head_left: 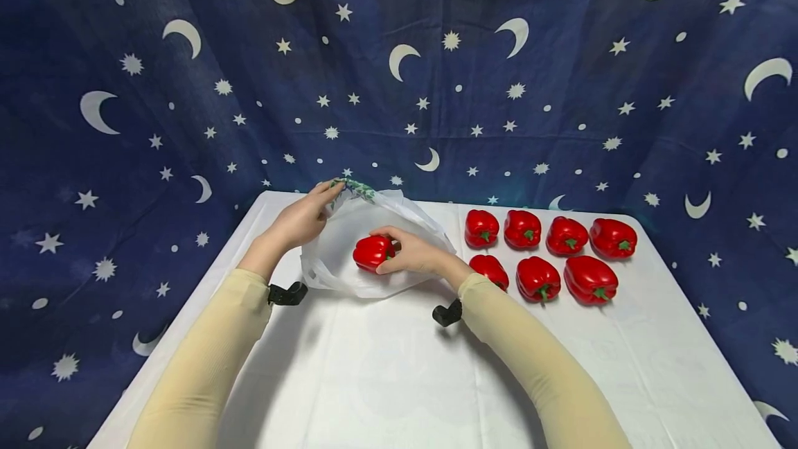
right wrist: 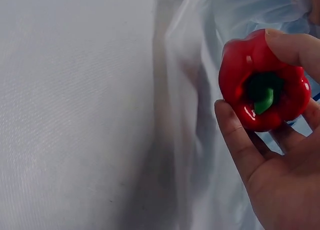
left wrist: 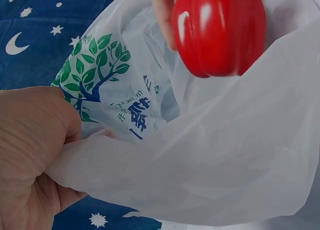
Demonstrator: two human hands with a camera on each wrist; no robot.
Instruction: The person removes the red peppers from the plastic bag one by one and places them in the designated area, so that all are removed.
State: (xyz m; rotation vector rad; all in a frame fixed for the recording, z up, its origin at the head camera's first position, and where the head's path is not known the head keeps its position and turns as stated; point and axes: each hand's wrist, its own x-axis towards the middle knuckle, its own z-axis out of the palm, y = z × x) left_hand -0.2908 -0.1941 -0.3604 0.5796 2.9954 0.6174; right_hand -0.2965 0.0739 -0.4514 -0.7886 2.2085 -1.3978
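Bag [head_left: 349, 241], white plastic with a green tree print, lies left of centre on the white table [head_left: 386, 380], its mouth lifted by the left hand [head_left: 303, 220], which pinches the rim, seemingly to keep it open. Seven peppers [head_left: 548, 251] sit in two rows at right of the frame. Smallest, the held pepper [head_left: 373, 253] sits at the bag's mouth, gripped by the right hand's [head_left: 414, 255] curled fingers, stem toward the palm.

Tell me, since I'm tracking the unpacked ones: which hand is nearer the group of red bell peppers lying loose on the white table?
Right. The right hand, gripping one red pepper, sits just beside the loose peppers; the left hand holds the white plastic bag's rim, farther away.
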